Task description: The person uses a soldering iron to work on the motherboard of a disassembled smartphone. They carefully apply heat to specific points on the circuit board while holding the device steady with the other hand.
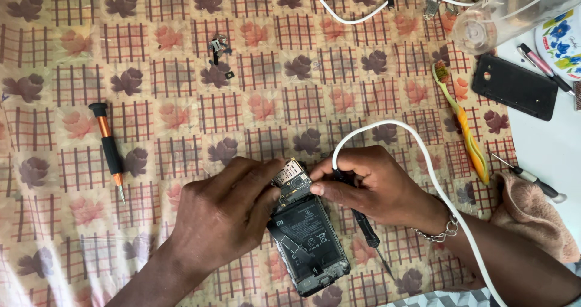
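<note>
two hands are working on an opened smartphone (308,243) lying back-up on the patterned cloth (254,71), battery showing. left hand (221,213) is pinching the phone's upper circuit board (290,177) with its fingertips. right hand (375,183) is closing around a white-corded tool (357,213), tip at the board. orange-black screwdriver (109,146) is lying well apart at left; toothbrush (463,122) at right.

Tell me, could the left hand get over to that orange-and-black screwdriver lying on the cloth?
Probably yes. The left hand rests on the opened phone, and the screwdriver lies to its left on the patterned cloth, with only bare cloth showing between them.
</note>
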